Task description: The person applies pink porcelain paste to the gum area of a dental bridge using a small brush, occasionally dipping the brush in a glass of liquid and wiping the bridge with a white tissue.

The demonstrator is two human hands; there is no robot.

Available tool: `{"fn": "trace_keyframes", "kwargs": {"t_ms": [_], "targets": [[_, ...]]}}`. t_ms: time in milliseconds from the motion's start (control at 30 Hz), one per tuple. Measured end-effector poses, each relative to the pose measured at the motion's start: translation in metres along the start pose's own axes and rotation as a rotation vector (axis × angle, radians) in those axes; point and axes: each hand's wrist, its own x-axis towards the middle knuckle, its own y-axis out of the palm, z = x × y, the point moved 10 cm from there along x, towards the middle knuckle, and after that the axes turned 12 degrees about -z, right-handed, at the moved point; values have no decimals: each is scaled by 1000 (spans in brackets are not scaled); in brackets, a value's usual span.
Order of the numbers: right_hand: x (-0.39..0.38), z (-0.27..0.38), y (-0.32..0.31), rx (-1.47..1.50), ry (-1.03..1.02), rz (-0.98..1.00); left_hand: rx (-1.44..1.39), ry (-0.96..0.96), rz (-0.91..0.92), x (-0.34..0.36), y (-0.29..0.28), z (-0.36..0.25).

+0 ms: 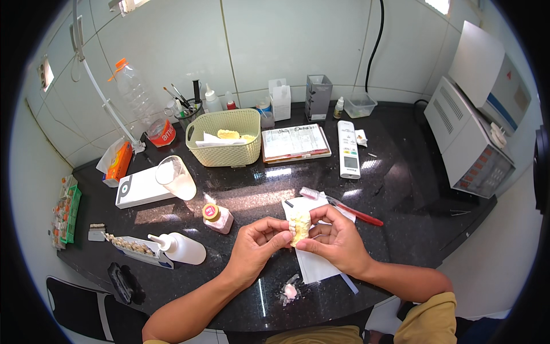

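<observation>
Both of my hands grip a pale yellow dental cast (298, 228) upright between thumbs and fingers, my left hand (258, 246) on its left side and my right hand (338, 243) on its right. Beneath them lies white paper (321, 269) with a small dark stick (289, 203) on it. A clear-handled brush (311, 193) and a red-handled tool (369, 218) lie just beyond my right hand. A jar of pink powder with a yellow-rimmed lid (217, 222) stands left of my hands. A pale pink lump (290, 291) sits on the dark countertop (401, 241) near the front edge.
At the back are a basket (223, 155) holding casts, papers (295, 141), a remote (348, 152), small bottles and containers. Left are a large plastic bottle (134, 92), cup (175, 178), white box (140, 189), squeeze bottle (186, 248) and tooth trays (132, 248). A machine (458, 132) stands right.
</observation>
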Motion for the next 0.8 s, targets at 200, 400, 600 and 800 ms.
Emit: {"fn": "trace_keyframes", "kwargs": {"t_ms": [200,400,600,800], "targets": [[-1,-1,1,25,12,8,6,-11,0,0,-1,2],[-1,3,1,37,3,-11,24,-4,-4,0,-1,1],[-1,6,3,9,10,4,18,-3,-8,2,-5,4],[-3,9,3,-26,-27,10,33,9,-15,2,-5,2]]}}
